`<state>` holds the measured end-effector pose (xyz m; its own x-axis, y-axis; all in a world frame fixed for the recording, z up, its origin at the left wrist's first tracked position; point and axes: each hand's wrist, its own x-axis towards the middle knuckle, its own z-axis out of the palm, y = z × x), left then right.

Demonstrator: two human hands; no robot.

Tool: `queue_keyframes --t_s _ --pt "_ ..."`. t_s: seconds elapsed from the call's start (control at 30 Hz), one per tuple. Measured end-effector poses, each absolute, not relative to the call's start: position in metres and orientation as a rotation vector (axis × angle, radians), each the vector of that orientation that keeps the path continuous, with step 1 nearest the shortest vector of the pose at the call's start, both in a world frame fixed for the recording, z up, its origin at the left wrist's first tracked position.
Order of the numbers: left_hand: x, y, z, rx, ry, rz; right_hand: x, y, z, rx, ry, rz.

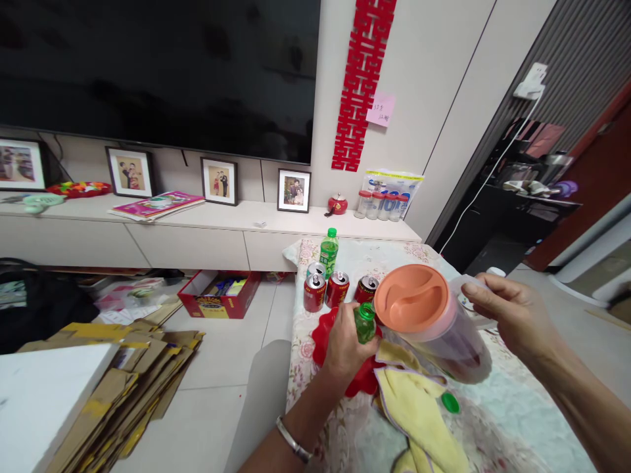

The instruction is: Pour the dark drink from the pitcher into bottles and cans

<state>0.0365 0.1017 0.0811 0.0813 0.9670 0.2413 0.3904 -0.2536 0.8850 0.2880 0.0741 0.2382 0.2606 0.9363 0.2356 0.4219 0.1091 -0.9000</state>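
Note:
My left hand [345, 345] is closed round a small green bottle [365, 322] with its cap off, held over a red flower-shaped tray [320, 338]. My right hand [513, 315] grips the handle of a clear plastic pitcher [444, 335] with an orange lid [411, 297]; the pitcher is tilted toward the bottle and holds some dark red liquid. A green bottle cap [449, 402] lies on the table by a yellow cloth [414, 401].
Three red drink cans [338, 288] and a capped green bottle [328, 251] stand at the far end of the floral tablecloth [517, 407]. Flattened cardboard [133, 374] lies on the floor at left, with a red box [217, 295] below a low cabinet with framed photos [293, 190].

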Motion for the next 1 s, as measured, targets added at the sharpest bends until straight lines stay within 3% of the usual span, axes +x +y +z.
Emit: queue_keyframes --t_s 1.0 --pt "0.036 0.101 0.082 1.742 1.329 1.162 0.276 0.070 0.260 -1.557 -1.563 0.364"
